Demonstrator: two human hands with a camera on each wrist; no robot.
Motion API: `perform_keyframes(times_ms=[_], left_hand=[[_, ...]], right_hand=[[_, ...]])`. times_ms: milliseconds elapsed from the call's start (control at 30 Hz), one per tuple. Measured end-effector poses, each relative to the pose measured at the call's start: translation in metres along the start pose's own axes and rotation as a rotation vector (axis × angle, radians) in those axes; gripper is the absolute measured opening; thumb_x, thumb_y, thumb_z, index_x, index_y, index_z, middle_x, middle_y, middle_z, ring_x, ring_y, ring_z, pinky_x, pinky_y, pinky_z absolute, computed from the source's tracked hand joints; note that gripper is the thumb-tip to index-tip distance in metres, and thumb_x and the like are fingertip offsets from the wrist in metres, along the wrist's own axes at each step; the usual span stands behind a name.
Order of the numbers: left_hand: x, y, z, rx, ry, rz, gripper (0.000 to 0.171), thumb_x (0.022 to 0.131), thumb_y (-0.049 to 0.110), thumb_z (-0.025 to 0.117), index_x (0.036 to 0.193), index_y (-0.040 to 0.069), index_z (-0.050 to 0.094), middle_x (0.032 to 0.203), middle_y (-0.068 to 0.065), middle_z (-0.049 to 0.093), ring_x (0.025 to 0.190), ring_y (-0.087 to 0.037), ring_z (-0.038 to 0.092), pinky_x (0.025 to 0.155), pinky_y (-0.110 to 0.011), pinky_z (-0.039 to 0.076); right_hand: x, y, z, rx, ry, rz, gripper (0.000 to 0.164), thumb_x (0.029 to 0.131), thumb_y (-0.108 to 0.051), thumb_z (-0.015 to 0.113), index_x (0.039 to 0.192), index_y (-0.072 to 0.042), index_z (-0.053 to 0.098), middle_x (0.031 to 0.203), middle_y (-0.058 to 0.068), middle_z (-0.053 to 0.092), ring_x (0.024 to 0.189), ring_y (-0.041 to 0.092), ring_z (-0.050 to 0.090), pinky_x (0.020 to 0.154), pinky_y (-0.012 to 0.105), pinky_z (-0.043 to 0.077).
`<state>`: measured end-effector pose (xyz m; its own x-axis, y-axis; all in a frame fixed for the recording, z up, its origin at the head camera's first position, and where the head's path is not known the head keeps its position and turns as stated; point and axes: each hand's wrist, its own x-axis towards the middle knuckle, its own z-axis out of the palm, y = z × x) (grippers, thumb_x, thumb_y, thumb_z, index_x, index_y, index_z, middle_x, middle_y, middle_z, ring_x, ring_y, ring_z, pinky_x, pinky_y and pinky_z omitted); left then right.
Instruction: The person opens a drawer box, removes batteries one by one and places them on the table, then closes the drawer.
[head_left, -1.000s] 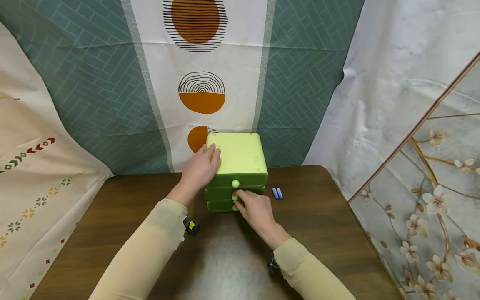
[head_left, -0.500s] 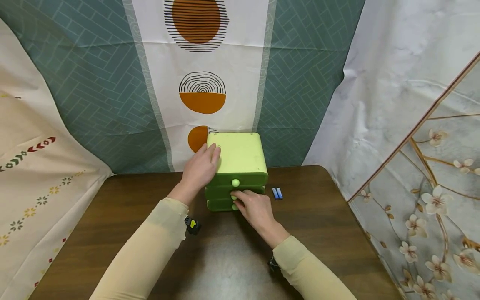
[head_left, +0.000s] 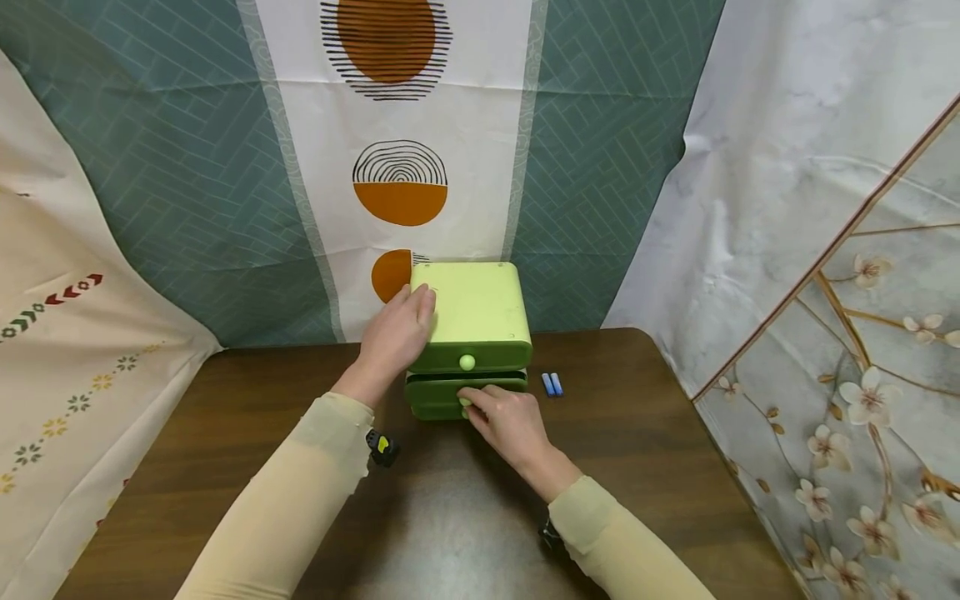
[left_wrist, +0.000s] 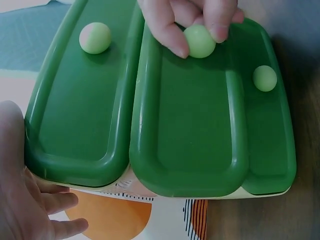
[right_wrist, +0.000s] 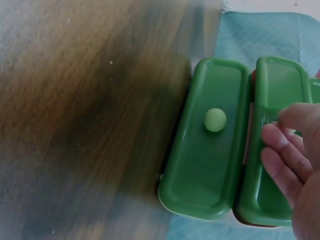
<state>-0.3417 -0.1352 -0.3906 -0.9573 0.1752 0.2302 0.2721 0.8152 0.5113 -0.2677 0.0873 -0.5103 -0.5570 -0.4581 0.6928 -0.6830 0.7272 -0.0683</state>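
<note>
A small three-drawer box (head_left: 480, 304) with a pale green top and dark green drawer fronts stands on the table. My left hand (head_left: 393, 333) rests against its upper left side and edge, fingers extended. At the front, my right hand (head_left: 512, 425) pinches the round knob (left_wrist: 201, 44) of the middle drawer (left_wrist: 195, 125) between thumb and fingers. That drawer juts out a little past the top drawer (left_wrist: 80, 105) and the bottom drawer (left_wrist: 267, 130). A dark gap shows above it in the head view. The inside of the drawer is hidden.
Two small blue-and-white cylinders (head_left: 552, 384), resembling batteries, lie side by side on the wooden table (head_left: 615, 450) right of the box. A patterned cloth (head_left: 585, 167) hangs close behind the box. Other printed cloths flank the table on both sides.
The middle drawer has slid out slightly toward me, with my right hand on its knob. My left hand keeps its place on the box.
</note>
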Motion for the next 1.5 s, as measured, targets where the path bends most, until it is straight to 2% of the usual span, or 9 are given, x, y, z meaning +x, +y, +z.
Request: perform_keyframes(times_ms=[367,900,1233,1500], left_hand=[[0.000,-0.001,-0.002,0.006,-0.004,-0.006,0.076,0.118,0.057,0.014,0.173,0.010,0.039,0.176,-0.021,0.035,0.162,-0.041,0.033,0.130,-0.060,0.028],[0.003,-0.004,0.000,-0.010,-0.045,-0.009,0.067,0.120,0.043,0.022,0.175,0.005,0.030,0.180,-0.020,0.025,0.166,-0.039,0.024,0.131,-0.059,0.024],[0.003,-0.005,-0.001,-0.042,-0.080,-0.025,0.069,0.119,0.046,0.021,0.177,0.009,0.023,0.183,-0.015,0.019,0.168,-0.037,0.015,0.132,-0.061,0.021],[0.004,-0.005,-0.001,-0.056,-0.102,-0.047,0.070,0.119,0.046,0.023,0.178,0.010,0.018,0.183,-0.016,0.016,0.168,-0.038,0.016,0.131,-0.062,0.020]], right_hand=[[-0.006,-0.010,-0.011,-0.014,-0.024,-0.005,0.023,0.094,-0.018,0.091,0.115,-0.026,0.086,0.087,-0.009,0.077,0.065,0.008,0.069,0.050,0.028,0.050],[-0.020,-0.023,-0.026,0.013,-0.040,-0.042,0.024,0.091,-0.017,0.093,0.113,-0.025,0.086,0.087,-0.010,0.077,0.068,0.006,0.071,0.049,0.024,0.048],[-0.030,-0.030,-0.036,0.035,-0.066,-0.040,0.023,0.092,-0.017,0.093,0.112,-0.025,0.086,0.089,-0.012,0.079,0.070,0.005,0.073,0.051,0.025,0.052],[-0.033,-0.033,-0.039,0.046,-0.050,-0.052,0.023,0.090,-0.016,0.094,0.110,-0.025,0.086,0.088,-0.012,0.079,0.069,0.004,0.072,0.050,0.026,0.052]])
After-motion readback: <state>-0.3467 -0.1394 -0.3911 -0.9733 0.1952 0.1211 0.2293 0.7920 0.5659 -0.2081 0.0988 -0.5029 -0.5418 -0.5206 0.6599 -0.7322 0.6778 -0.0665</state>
